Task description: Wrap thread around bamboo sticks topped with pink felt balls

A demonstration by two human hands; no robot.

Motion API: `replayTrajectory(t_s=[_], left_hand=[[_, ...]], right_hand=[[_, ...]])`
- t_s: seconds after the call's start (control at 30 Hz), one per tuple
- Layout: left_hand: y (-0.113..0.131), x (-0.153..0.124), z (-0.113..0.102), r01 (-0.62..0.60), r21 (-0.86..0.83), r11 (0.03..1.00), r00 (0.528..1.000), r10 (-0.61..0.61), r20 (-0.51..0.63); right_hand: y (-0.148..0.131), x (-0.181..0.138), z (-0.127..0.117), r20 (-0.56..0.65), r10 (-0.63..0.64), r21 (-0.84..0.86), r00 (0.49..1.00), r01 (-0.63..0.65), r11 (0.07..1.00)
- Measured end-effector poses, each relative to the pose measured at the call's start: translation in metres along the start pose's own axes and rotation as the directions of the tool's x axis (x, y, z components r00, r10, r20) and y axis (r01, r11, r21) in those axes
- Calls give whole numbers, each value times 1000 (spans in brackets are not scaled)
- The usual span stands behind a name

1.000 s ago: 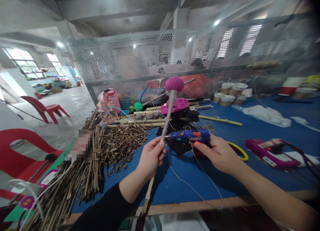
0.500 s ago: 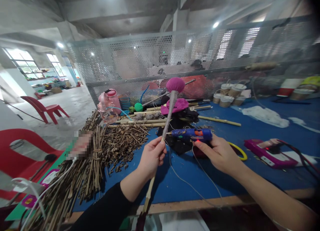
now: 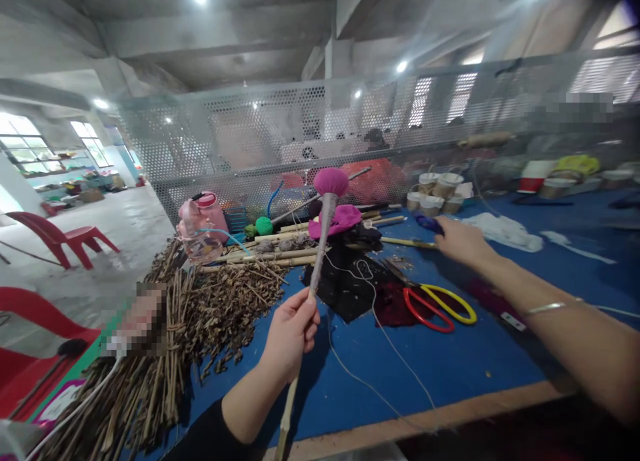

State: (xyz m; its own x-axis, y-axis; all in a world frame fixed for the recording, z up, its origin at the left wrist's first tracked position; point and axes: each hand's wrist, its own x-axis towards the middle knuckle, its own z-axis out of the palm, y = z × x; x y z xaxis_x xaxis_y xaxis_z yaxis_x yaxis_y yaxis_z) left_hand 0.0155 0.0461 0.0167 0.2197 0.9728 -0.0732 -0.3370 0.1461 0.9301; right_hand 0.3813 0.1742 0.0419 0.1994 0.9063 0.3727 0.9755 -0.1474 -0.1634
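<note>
My left hand (image 3: 293,328) is closed round a bamboo stick (image 3: 287,414) held upright, tilted slightly to the right. The stick's upper part is wrapped in grey thread (image 3: 324,241) and topped by a round magenta cloth head (image 3: 331,181). Over the right part of the table, my right hand (image 3: 457,238) is closed on a blue glue gun (image 3: 425,222), mostly hidden by the fingers. Scissors (image 3: 440,308) with one red and one yellow handle loop lie below that hand, partly on dark red cloth (image 3: 397,306). A loose thread (image 3: 380,328) runs down the table.
Dry plant stalks (image 3: 150,374) and curled brown pieces (image 3: 225,301) cover the left side. Behind are bamboo sticks (image 3: 280,254), a pink jug (image 3: 200,238), a green yarn ball (image 3: 263,226) and magenta cloth (image 3: 343,221). Small tubs (image 3: 434,188) stand before a perforated metal screen (image 3: 230,128).
My right hand has carried the glue gun away from the wrapped stick, to the right and back. The scissors now show. My left hand still grips the stick; the view has turned right.
</note>
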Motion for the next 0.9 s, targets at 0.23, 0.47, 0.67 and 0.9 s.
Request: replayTrajectory(t_s=[0.23,0.47,0.67,0.9], left_hand=[[2,0,1,54,34,998,998,-52,-35],[0,0,1,9,46,999,1000,-8,-30],[6,1,-3,-59,109,992,996,67,-65],[11,4,-8,-115,150,982,989,126,-72]], right_hand=[[20,4,52,110,192,-17,975,-191,981],[-53,-18,20,-68,99,223,993,-81,971],[-190,-97,-16,330,-588,942,739,-300,152],[-199,-119,-15,502,-764,844,404,-423,331]])
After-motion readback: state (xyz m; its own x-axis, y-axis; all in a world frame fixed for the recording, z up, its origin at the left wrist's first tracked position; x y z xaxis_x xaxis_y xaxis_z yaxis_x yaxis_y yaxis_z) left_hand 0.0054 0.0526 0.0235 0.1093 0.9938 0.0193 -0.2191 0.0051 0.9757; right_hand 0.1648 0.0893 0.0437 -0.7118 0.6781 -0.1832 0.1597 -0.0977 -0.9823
